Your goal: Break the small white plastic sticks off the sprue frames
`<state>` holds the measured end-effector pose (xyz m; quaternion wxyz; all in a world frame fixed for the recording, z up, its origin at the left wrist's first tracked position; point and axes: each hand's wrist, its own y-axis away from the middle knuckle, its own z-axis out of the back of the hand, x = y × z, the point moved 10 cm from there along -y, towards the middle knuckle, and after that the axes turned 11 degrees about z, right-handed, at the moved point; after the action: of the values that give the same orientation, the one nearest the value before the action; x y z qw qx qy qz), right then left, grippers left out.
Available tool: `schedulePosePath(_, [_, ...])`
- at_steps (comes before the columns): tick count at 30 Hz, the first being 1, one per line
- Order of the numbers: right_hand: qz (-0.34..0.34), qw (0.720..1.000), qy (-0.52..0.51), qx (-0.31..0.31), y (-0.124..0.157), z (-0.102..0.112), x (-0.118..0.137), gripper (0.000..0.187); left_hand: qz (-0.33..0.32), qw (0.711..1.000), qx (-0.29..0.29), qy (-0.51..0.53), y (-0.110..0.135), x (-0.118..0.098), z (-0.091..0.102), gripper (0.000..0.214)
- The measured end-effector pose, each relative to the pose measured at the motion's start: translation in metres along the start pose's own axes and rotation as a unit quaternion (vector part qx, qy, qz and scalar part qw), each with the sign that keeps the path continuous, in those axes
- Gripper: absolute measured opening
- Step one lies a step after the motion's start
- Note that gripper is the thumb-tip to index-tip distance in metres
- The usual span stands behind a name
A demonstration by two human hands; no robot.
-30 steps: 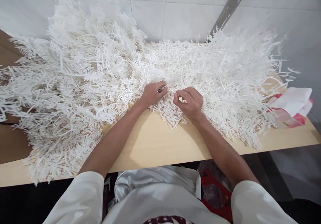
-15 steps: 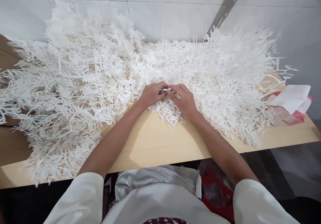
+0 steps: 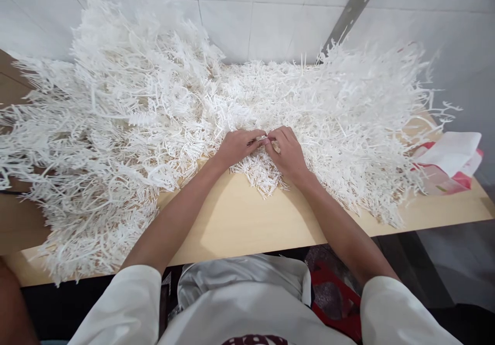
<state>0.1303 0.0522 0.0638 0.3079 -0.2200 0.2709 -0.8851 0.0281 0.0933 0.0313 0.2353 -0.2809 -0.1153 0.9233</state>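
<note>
A big heap of white branched plastic sprigs covers most of the pale wooden table. My left hand and my right hand meet fingertip to fingertip at the heap's near edge. Both are curled in a pinch on a small white plastic piece held between them. A loose tuft of sprigs lies just under my hands, spilling toward me.
A red and white plastic bag lies at the table's right end. White tiled wall stands behind the heap, with a grey metal strip running up it. Part of another person's limb shows at the bottom left corner. Bare tabletop lies between my forearms.
My hands were a little apart a second ago; the right hand has moved left to meet the left, and both now pinch the same small piece.
</note>
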Motion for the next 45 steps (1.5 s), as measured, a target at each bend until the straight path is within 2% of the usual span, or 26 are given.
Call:
schedulePosePath(3, [-0.008, 1.0, 0.022, 0.019, 0.0, -0.003, -0.003, 0.017, -0.001, 1.0, -0.006, -0.027, 0.001, 0.0, -0.001, 0.03])
schedulePosePath(11, [-0.033, 0.998, -0.017, 0.05, 0.001, -0.006, -0.002, 0.02, 0.017, 0.999, 0.026, -0.038, 0.001, 0.0, -0.004, 0.027])
schedulePosePath(20, [-0.002, 0.997, -0.039, 0.07, -0.001, -0.007, 0.004, 0.02, 0.033, 0.997, 0.044, -0.05, 0.001, -0.003, -0.006, 0.02])
schedulePosePath(27, [0.029, 0.99, -0.084, 0.11, -0.001, -0.008, 0.003, 0.018, 0.024, 0.997, 0.063, -0.047, 0.002, -0.004, -0.013, 0.013])
schedulePosePath(30, [0.047, 0.984, -0.123, 0.116, 0.001, -0.01, 0.02, 0.016, 0.04, 0.998, 0.047, -0.026, -0.002, 0.003, -0.01, 0.021])
schedulePosePath(31, [0.068, 0.978, -0.15, 0.127, 0.001, -0.013, 0.033, 0.016, 0.055, 0.998, 0.037, -0.015, -0.004, 0.008, -0.007, 0.026])
schedulePosePath(33, [0.155, 0.955, -0.201, 0.155, 0.004, -0.017, 0.067, 0.015, 0.075, 0.997, 0.02, -0.002, -0.008, 0.015, -0.002, 0.032])
schedulePosePath(35, [0.186, 0.951, -0.21, 0.131, 0.003, -0.011, 0.079, 0.012, 0.067, 0.997, 0.02, -0.012, -0.009, 0.016, -0.001, 0.027])
schedulePosePath(38, [0.117, 0.969, -0.215, 0.041, -0.003, 0.005, 0.054, 0.005, 0.053, 0.998, 0.036, -0.016, -0.007, 0.013, -0.003, 0.018])
schedulePosePath(41, [0.019, 0.982, -0.185, -0.036, -0.003, 0.013, 0.014, 0.016, 0.06, 0.998, 0.033, -0.009, -0.006, 0.013, -0.002, 0.019])
schedulePosePath(43, [-0.025, 0.988, -0.146, -0.038, 0.0, 0.007, -0.002, 0.023, 0.06, 0.997, 0.028, -0.026, -0.005, 0.012, -0.002, 0.02])
schedulePosePath(45, [-0.034, 0.993, -0.111, -0.007, 0.001, -0.004, -0.007, 0.028, 0.057, 0.997, 0.033, -0.043, -0.004, 0.011, -0.003, 0.02])
